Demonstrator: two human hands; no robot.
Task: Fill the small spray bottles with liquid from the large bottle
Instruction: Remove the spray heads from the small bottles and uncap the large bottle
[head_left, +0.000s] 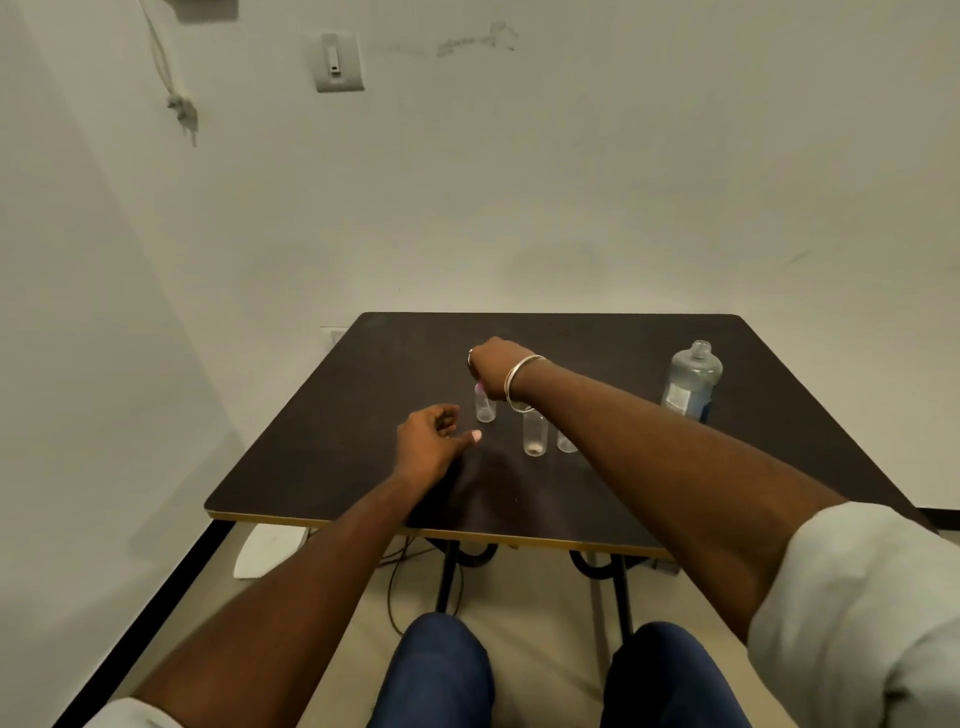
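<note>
- plain pale walls close in behind a dark table (597, 332), which stands in a corner and carries everything we need.
- our right hand (496, 364) reaches across to the far left small bottle (485, 408); its fingers curl down over the pink top (478, 387), and they seem to pinch it, though we cannot tell how firmly.
- we judge the top is being twisted off or set on, since a bottle has to be opened before filling.
- our left hand (431, 441) rests on the table just beside that bottle, fingers loosely curled and grasping nothing, likely ready to steady the body.
- two more small bottles stand near the middle: one (535, 434) is in plain sight with no top, another (566, 441) is half hidden behind our right forearm.
- all three look nearly empty, so we think the filling is not yet done.
- large bottle (693, 382) waits uncapped at the right, well apart from the small ones, about partly full of clear liquid, within reach of the right hand for pouring.
</note>
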